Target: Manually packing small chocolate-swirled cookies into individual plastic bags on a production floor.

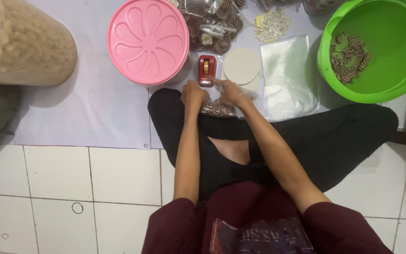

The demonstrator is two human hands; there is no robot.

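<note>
I sit cross-legged on the floor. Both hands rest on a small clear bag of brown-and-white striped snacks (216, 109) lying on my shin. My left hand (192, 94) grips the bag's left end. My right hand (232, 92), in a thin clear plastic glove, holds the right end, with its forefinger stretched toward the red tape dispenser (206, 70) just beyond. Next to the dispenser lies a round beige card disc (241, 66).
A pink round lid (148, 40) covers a container at the far left. A green basin (381, 47) with several striped snacks stands at the right. Clear empty bags (288, 80), packed snack bags (212, 23) and a large clear jar (22, 42) lie on the pale mat (95, 103).
</note>
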